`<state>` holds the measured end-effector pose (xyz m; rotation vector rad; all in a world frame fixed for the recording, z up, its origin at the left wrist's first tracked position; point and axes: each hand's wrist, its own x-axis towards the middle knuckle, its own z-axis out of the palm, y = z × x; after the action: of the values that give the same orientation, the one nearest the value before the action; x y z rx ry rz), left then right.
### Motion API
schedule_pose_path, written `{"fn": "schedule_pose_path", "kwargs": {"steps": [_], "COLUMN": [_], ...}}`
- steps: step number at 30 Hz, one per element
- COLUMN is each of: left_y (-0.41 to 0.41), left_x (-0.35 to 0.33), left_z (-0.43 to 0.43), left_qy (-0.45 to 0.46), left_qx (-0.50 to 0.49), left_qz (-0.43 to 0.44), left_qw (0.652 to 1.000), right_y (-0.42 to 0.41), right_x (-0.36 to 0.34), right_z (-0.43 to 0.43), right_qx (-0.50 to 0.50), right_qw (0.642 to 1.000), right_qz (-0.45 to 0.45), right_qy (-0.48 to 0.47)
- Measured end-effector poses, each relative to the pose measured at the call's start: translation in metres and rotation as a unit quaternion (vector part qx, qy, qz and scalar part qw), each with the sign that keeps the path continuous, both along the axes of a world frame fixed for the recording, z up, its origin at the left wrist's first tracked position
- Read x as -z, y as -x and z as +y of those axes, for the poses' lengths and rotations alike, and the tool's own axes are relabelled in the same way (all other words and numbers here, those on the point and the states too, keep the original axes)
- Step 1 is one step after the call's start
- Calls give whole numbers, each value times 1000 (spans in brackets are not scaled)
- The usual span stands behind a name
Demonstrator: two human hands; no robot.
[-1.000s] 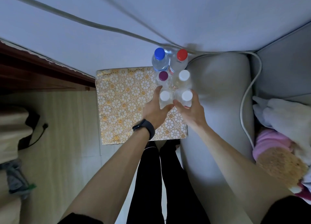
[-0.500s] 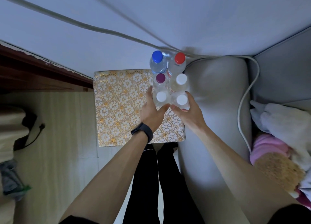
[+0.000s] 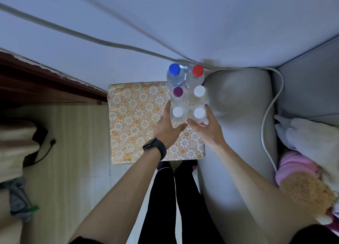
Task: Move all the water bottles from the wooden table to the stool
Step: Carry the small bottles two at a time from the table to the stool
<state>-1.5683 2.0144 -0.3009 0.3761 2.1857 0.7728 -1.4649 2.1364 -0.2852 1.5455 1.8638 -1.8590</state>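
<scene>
Upright, caps up, two white-capped bottles (image 3: 178,113) are clasped by left hand (image 3: 167,129) and right hand (image 3: 207,128) grips.

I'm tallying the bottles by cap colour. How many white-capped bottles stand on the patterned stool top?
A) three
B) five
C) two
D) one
A: three white caps show, one behind the two nearest, beside single purple, blue and red caps.
</scene>
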Motion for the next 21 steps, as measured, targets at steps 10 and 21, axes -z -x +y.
{"fn": "schedule_pose_path", "kwargs": {"steps": [10,21], "left_y": [16,34], "left_x": [-50,-207], "left_z": [-34,-128], "left_qy": [90,43], "left_qx": [84,76], "left_qz": [6,74], "left_qw": [992,993], "right_y": [-34,-7], "right_x": [-34,-216], "right_z": [-6,-80], "right_qx": [-58,-248], "right_qw": [997,953], "right_qz": [-52,12], "right_qy": [30,-171]}}
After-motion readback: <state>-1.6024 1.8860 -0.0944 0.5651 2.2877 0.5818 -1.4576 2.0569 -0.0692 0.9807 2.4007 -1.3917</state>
